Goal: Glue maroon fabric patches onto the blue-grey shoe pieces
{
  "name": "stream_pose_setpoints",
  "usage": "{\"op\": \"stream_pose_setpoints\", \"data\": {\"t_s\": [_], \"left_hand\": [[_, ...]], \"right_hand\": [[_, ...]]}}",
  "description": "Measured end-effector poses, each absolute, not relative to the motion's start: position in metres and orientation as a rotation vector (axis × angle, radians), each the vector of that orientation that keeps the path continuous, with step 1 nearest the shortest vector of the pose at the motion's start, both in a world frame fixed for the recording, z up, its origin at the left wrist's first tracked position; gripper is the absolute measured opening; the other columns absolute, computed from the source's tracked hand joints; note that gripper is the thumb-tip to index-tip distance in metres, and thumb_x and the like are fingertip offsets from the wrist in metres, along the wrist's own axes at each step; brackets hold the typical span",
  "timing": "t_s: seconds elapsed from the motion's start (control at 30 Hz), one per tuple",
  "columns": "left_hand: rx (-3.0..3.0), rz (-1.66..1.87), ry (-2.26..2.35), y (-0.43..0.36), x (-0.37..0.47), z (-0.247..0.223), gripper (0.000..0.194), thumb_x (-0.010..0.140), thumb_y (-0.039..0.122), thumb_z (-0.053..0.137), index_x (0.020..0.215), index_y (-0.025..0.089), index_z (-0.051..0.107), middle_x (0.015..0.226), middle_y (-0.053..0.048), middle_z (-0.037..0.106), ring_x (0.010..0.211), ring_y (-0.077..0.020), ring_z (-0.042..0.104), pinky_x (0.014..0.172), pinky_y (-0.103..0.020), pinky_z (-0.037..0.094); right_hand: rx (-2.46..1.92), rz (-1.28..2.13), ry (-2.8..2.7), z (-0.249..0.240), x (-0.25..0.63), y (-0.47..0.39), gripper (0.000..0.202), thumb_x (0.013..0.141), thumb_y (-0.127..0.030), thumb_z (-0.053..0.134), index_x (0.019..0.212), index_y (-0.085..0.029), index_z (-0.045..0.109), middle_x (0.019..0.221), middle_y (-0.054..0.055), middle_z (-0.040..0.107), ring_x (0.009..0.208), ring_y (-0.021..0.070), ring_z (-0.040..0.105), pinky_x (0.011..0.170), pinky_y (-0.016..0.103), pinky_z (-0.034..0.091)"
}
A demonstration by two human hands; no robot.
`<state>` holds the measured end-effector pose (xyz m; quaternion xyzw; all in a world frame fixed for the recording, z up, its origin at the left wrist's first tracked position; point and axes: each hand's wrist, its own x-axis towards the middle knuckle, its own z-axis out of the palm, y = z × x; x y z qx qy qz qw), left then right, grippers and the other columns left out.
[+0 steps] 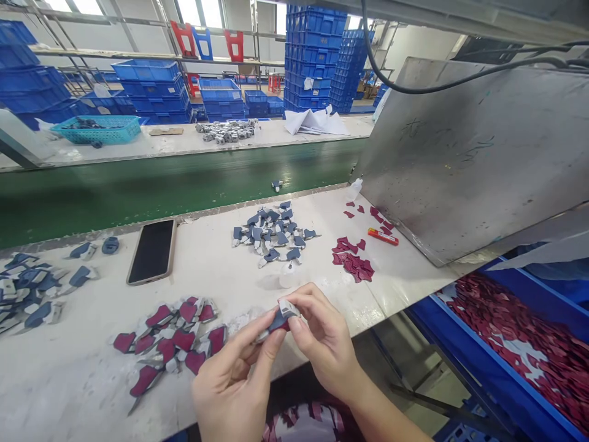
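A small blue-grey and pale grey plastic part [281, 317] is pinched between both hands above the table's front edge, with a strip of maroon showing along its underside. My left hand [240, 371] grips its left end with thumb and fingertips. On the other end, the thumb and fingers of my right hand [326, 341] are closed. Just beyond the hands stands a small clear bottle [289, 275]. Maroon-faced parts [177, 339] lie heaped to the left, and blue-faced parts [271, 230] farther back. Loose maroon pieces [354, 264] lie to the right.
A phone [151, 252] and more blue parts [34, 285] lie at left. An orange-red tube [383, 237] lies near a leaning metal panel [473, 147]. Behind runs a green conveyor belt [184, 181]. A blue bin [483, 319] of maroon pieces stands lower right.
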<state>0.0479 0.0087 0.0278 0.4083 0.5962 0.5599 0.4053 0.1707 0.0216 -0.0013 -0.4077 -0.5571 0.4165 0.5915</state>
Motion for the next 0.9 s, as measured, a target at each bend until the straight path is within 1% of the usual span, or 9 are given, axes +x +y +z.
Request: {"op": "stream_pose_setpoints", "data": {"t_s": [0.17, 0.27, 0.33, 0.47, 0.53, 0.63, 0.73, 0.83, 0.9], "left_hand": [[1.079, 1.418, 1.551, 0.009, 0.045, 0.025, 0.023, 0.069, 0.034, 0.082, 0.089, 0.024, 0.079, 0.081, 0.0, 0.079, 0.072, -0.0189, 0.076, 0.071, -0.022, 0.063], [1.265, 1.454, 1.578, 0.009, 0.045, 0.019, 0.018, 0.075, 0.033, 0.078, 0.091, 0.024, 0.079, 0.086, 0.0, 0.08, 0.072, -0.0189, 0.076, 0.071, -0.025, 0.064], [1.511, 1.534, 1.604, 0.009, 0.046, 0.015, 0.015, 0.078, 0.026, 0.075, 0.093, 0.024, 0.078, 0.09, -0.001, 0.08, 0.073, -0.0193, 0.076, 0.072, -0.027, 0.064], [2.107, 1.688, 1.595, 0.012, 0.042, 0.009, 0.035, 0.073, 0.007, 0.077, 0.104, 0.023, 0.076, 0.091, -0.002, 0.08, 0.07, -0.0187, 0.076, 0.073, -0.025, 0.061], [2.261, 1.683, 1.533, 0.016, 0.035, 0.007, 0.043, 0.072, 0.004, 0.078, 0.11, 0.023, 0.075, 0.091, -0.003, 0.08, 0.068, -0.0185, 0.076, 0.073, -0.024, 0.06], [2.284, 1.557, 1.434, 0.024, 0.022, 0.005, 0.038, 0.076, 0.01, 0.076, 0.11, 0.025, 0.076, 0.088, -0.002, 0.08, 0.065, -0.0178, 0.075, 0.071, -0.022, 0.06], [2.026, 1.385, 1.456, 0.028, 0.013, 0.006, 0.026, 0.081, 0.024, 0.073, 0.105, 0.029, 0.078, 0.078, 0.0, 0.079, 0.058, -0.0155, 0.073, 0.064, -0.021, 0.058], [1.653, 1.264, 1.531, 0.027, 0.012, 0.011, 0.024, 0.081, 0.039, 0.071, 0.102, 0.032, 0.079, 0.064, 0.004, 0.076, 0.049, -0.0134, 0.068, 0.049, -0.018, 0.052], [1.489, 1.198, 1.554, 0.025, 0.013, 0.015, 0.025, 0.078, 0.044, 0.073, 0.098, 0.032, 0.08, 0.063, 0.004, 0.076, 0.05, -0.014, 0.068, 0.044, -0.018, 0.05]], "right_hand": [[-0.903, 0.987, -1.381, -0.005, 0.174, 0.025, 0.032, 0.094, -0.033, 0.063, 0.125, -0.028, 0.065, 0.107, 0.007, 0.06, 0.099, 0.0206, 0.059, 0.089, 0.036, 0.051], [-0.926, 0.972, -1.339, -0.006, 0.172, 0.027, 0.026, 0.093, -0.034, 0.063, 0.117, -0.026, 0.068, 0.102, 0.007, 0.062, 0.095, 0.0202, 0.06, 0.085, 0.034, 0.051], [-0.95, 1.002, -1.292, -0.005, 0.168, 0.028, 0.021, 0.096, -0.035, 0.059, 0.11, -0.024, 0.068, 0.097, 0.007, 0.062, 0.091, 0.0195, 0.061, 0.082, 0.033, 0.052], [-0.937, 1.166, -1.203, 0.001, 0.164, 0.029, 0.024, 0.096, -0.041, 0.057, 0.104, -0.021, 0.065, 0.093, 0.006, 0.063, 0.087, 0.018, 0.062, 0.079, 0.029, 0.052], [-0.942, 1.233, -1.173, 0.003, 0.165, 0.031, 0.025, 0.093, -0.043, 0.061, 0.102, -0.021, 0.067, 0.091, 0.005, 0.065, 0.087, 0.0176, 0.063, 0.079, 0.028, 0.052], [-0.975, 1.271, -1.175, 0.001, 0.17, 0.033, 0.028, 0.091, -0.044, 0.064, 0.104, -0.02, 0.07, 0.094, 0.005, 0.067, 0.086, 0.0178, 0.064, 0.08, 0.03, 0.053], [-1.01, 1.184, -1.238, -0.005, 0.173, 0.034, 0.034, 0.09, -0.044, 0.066, 0.116, -0.022, 0.068, 0.099, 0.006, 0.067, 0.088, 0.018, 0.064, 0.082, 0.032, 0.054], [-1.038, 0.894, -1.4, -0.01, 0.175, 0.033, 0.052, 0.082, -0.039, 0.076, 0.13, -0.027, 0.059, 0.1, 0.004, 0.065, 0.09, 0.0183, 0.062, 0.082, 0.032, 0.055], [-1.042, 0.618, -1.523, -0.01, 0.176, 0.034, 0.053, 0.08, -0.032, 0.08, 0.128, -0.029, 0.059, 0.104, 0.006, 0.062, 0.096, 0.0203, 0.061, 0.083, 0.035, 0.055]]}}
